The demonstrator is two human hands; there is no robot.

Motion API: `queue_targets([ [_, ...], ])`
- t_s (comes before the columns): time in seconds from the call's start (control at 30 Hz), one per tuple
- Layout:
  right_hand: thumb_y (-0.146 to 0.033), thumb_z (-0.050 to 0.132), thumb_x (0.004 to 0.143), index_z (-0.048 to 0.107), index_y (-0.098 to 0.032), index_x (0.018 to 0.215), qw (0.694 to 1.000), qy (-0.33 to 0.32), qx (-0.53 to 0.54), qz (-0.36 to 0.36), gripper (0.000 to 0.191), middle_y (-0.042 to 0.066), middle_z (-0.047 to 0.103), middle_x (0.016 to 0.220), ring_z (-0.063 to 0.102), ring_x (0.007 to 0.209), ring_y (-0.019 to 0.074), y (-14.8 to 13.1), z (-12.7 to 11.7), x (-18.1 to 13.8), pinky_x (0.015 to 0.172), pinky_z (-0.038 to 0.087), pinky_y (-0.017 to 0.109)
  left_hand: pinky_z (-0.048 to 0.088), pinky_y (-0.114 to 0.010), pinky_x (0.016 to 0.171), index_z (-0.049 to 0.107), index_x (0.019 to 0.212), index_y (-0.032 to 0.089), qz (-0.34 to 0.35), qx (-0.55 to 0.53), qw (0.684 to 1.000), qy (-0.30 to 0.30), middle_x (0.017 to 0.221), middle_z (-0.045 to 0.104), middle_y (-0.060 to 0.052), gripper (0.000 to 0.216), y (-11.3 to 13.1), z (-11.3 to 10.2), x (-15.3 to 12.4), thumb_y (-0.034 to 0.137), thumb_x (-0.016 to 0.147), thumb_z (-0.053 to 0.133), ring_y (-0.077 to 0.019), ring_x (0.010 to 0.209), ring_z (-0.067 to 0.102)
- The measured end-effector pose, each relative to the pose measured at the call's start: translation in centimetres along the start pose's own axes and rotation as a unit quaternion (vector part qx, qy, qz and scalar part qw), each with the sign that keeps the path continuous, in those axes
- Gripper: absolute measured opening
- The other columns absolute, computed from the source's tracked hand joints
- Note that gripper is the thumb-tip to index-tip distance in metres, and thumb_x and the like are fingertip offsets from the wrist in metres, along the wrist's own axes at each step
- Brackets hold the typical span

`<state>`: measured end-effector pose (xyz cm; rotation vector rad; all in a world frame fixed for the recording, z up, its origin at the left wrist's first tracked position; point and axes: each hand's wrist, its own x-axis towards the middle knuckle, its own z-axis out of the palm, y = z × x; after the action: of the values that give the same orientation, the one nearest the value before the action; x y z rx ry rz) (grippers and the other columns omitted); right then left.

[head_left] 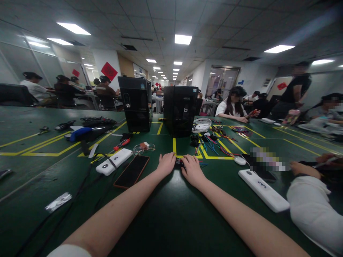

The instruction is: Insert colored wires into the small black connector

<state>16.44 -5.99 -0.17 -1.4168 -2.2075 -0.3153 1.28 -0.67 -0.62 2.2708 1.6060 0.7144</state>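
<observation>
On the green table in front of me, my left hand and my right hand are close together with a small black part between them. Thin red and blue wires stick out on its right side. The fingers of both hands are curled in against the part; its exact kind is too small to tell, and the fingers partly cover it. Left of my left hand lies a phone with an orange-brown edge. Behind my hands stand two black computer towers.
Left are a white power bank with a cable, a red screwdriver and eyeglasses. Coloured wires and a white basket lie beyond my right hand. A second power bank lies near a co-worker's sleeve.
</observation>
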Motion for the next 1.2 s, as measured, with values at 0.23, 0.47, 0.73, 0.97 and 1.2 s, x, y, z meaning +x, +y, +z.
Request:
queue_targets([
  [0.23,-0.019,0.048,0.077,0.049,-0.018,0.112,1.000,-0.004,0.001,0.000,0.035,0.010,0.050,0.116,0.038,0.115,0.0227,0.03,-0.09,0.01,0.102,0.021,0.045,0.013,-0.054,0.105,0.047,0.118,0.020,-0.004,-0.008,1.000,-0.004,0.125,0.052,-0.008,0.041,0.22,-0.31,-0.12,0.034,0.091,0.020,-0.0212,0.118,0.042],
  [0.47,-0.017,0.047,0.076,0.048,-0.019,0.115,1.000,-0.004,0.009,-0.010,0.039,0.010,0.049,0.117,0.038,0.116,0.0232,0.11,0.05,0.01,0.102,0.021,0.046,0.013,-0.054,0.105,0.048,0.116,0.021,-0.007,-0.004,1.000,-0.006,0.124,0.052,-0.007,0.039,0.18,-0.22,-0.07,0.032,0.091,0.021,-0.0209,0.118,0.043],
  [0.73,-0.017,0.050,0.074,0.051,-0.020,0.112,1.000,-0.009,0.021,-0.006,0.038,0.011,0.049,0.116,0.038,0.115,0.0248,0.25,0.00,0.05,0.099,0.024,0.047,0.016,-0.053,0.105,0.049,0.117,0.020,-0.009,0.025,1.000,-0.011,0.127,0.050,-0.007,0.040,-0.14,0.02,0.13,0.025,0.090,0.019,-0.0212,0.121,0.039],
  [0.97,-0.020,0.052,0.074,0.053,-0.020,0.109,1.000,-0.010,0.020,-0.021,0.035,0.009,0.049,0.116,0.037,0.117,0.0235,0.15,-0.11,-0.02,0.103,0.021,0.046,0.017,-0.056,0.103,0.047,0.122,0.022,0.005,0.037,0.999,-0.007,0.131,0.045,-0.008,0.043,-0.22,0.11,0.22,0.028,0.091,0.018,-0.0225,0.125,0.033],
  [1.2,-0.019,0.050,0.076,0.047,-0.021,0.119,0.999,-0.008,0.017,-0.038,0.043,0.010,0.049,0.118,0.038,0.117,0.0229,-0.13,-0.35,-0.01,0.102,0.022,0.047,0.015,-0.058,0.103,0.043,0.126,0.025,-0.017,0.038,0.999,-0.029,0.137,0.039,-0.007,0.044,-0.10,0.04,0.39,0.030,0.091,0.018,-0.0250,0.129,0.028],
])
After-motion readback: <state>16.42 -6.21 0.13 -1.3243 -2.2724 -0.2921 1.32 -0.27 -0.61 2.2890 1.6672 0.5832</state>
